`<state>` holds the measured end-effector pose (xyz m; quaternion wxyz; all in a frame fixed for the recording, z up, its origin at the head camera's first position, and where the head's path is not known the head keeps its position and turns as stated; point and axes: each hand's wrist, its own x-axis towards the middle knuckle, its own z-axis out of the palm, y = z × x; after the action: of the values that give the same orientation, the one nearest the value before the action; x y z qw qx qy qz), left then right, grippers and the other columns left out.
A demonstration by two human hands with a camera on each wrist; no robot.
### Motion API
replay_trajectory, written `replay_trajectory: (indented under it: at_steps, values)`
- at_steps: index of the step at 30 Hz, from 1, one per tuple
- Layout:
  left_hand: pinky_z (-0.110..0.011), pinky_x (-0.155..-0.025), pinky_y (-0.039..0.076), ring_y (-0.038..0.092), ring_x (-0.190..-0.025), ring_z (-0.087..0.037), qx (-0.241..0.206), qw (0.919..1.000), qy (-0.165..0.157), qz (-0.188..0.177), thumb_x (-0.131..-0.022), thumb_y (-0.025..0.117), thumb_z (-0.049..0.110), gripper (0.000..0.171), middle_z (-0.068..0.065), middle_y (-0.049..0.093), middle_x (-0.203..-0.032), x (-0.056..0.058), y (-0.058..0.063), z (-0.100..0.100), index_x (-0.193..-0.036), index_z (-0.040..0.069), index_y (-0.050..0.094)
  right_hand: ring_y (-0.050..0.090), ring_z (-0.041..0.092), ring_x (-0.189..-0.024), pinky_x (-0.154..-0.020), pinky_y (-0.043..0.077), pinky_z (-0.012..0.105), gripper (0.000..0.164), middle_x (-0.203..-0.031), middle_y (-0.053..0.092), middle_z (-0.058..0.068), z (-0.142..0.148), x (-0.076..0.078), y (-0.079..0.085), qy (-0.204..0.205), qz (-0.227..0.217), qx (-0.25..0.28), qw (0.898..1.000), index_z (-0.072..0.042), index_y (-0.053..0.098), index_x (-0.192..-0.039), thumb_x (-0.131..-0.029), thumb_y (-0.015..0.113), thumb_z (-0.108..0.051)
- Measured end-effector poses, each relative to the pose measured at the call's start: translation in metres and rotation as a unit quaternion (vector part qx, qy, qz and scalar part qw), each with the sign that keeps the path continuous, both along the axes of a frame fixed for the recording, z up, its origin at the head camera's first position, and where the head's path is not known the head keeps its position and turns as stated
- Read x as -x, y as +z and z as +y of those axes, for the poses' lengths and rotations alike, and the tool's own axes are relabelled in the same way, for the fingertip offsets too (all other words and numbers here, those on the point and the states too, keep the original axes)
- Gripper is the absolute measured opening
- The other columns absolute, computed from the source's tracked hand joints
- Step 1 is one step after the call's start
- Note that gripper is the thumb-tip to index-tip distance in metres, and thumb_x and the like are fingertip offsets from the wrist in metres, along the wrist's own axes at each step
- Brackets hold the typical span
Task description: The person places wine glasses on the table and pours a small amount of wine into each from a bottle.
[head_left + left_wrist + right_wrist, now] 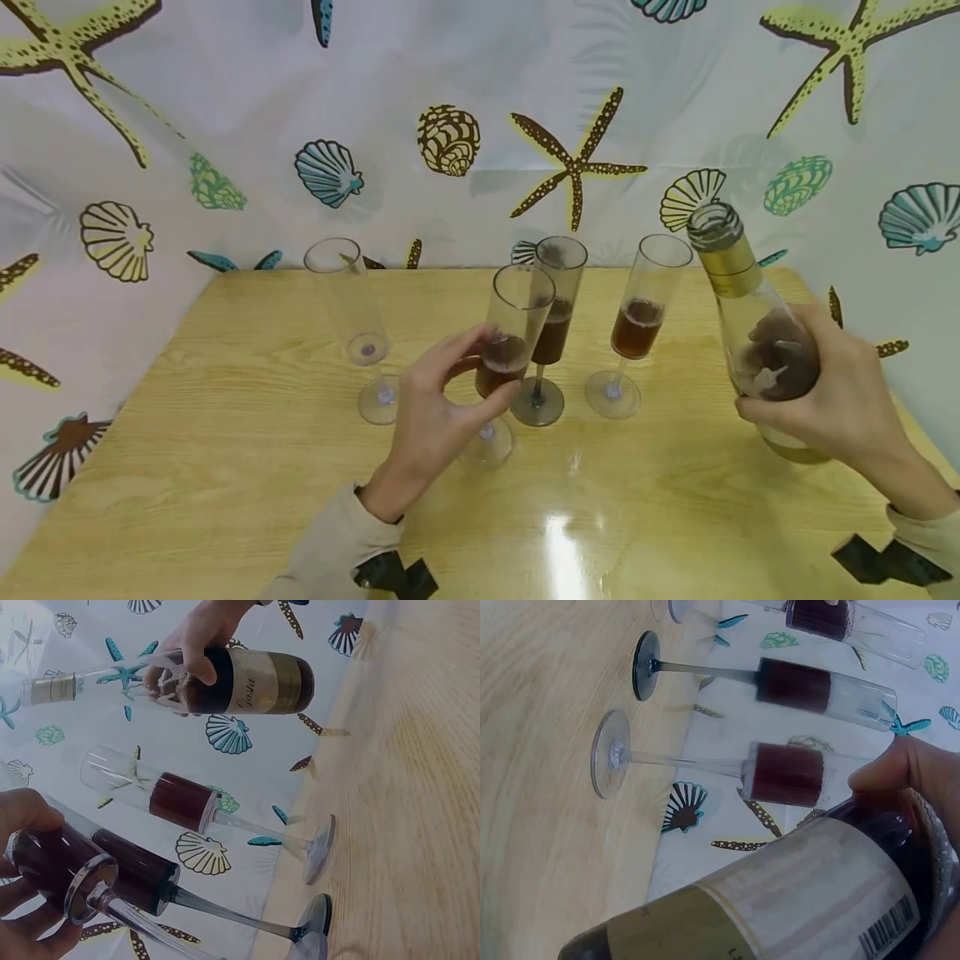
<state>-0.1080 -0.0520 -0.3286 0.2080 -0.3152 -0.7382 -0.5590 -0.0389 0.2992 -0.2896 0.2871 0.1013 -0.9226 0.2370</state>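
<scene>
Beige cloth sleeves (333, 537) at the bottom edge, angular black pieces (386, 573) by the cuffs. Left hand (431, 404): thumb and fingers curled round the bowl of a clear glass flute part-filled with dark red liquid (506, 354), left of table centre; cannot tell whether its foot touches the wood. Right hand (847, 383): wrapped round the body of a clear glass bottle with gold foil neck and dark red liquid inside (750, 329), off the table at right, mouth tilted up and left. Grey-tinted flute, dark red liquid (553, 329), just behind the held one. Clear flute, red liquid (639, 329), nearer the bottle. Colourless see-through flute (366, 346) left of the left hand. All three upright on a pale wood-grain table (645, 508). Behind: white starfish-and-shell printed cloth (465, 58).
</scene>
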Motion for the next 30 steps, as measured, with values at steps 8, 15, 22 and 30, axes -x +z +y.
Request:
replay_trajectory:
  at_steps: [8, 15, 22, 30]
  values:
    - [-0.031, -0.089, 0.055, 0.064, -0.106, -0.023, -0.043, 0.9981, 0.007, -0.044, -0.074, 0.08, -0.001, 0.055, -0.015, 0.065, -0.119, 0.016, -0.003, -0.005, -0.125, -0.002, 0.061, 0.056, -0.006, -0.081, -0.064, 0.048, 0.008, 0.071, -0.1, 0.056, -0.015, 0.005, -0.01, -0.013, 0.036, -0.067, 0.121, 0.99, -0.004, 0.053, -0.118, -0.056, 0.083, 0.013]
    - [-0.03, -0.091, 0.054, 0.063, -0.108, -0.023, -0.058, 0.9963, 0.023, -0.06, -0.076, 0.078, -0.001, 0.053, -0.015, 0.064, -0.12, 0.027, -0.006, -0.006, -0.126, -0.002, 0.06, 0.055, 0.001, -0.085, -0.066, 0.048, 0.012, 0.068, -0.102, 0.057, -0.015, 0.01, -0.013, -0.024, 0.011, -0.113, 0.189, 0.975, -0.013, 0.053, -0.119, -0.063, 0.082, 0.009]
    - [-0.029, -0.089, 0.055, 0.064, -0.106, -0.027, -0.079, 0.993, 0.04, -0.079, -0.075, 0.077, -0.004, 0.054, -0.019, 0.064, -0.117, 0.037, -0.011, -0.009, -0.126, -0.003, 0.059, 0.055, 0.0, -0.09, -0.071, 0.047, 0.011, 0.069, -0.106, 0.057, -0.018, 0.011, -0.017, -0.033, 0.0, -0.13, 0.218, 0.967, -0.019, 0.051, -0.123, -0.067, 0.081, 0.009]
    - [-0.031, -0.09, 0.054, 0.064, -0.107, -0.029, -0.085, 0.99, 0.045, -0.103, -0.076, 0.077, -0.005, 0.053, -0.018, 0.062, -0.121, 0.04, -0.014, -0.014, -0.126, -0.003, 0.059, 0.054, -0.001, -0.092, -0.074, 0.044, 0.009, 0.07, -0.107, 0.056, -0.019, 0.009, -0.017, -0.034, -0.008, -0.118, 0.214, 0.97, -0.018, 0.051, -0.122, -0.066, 0.081, 0.009]
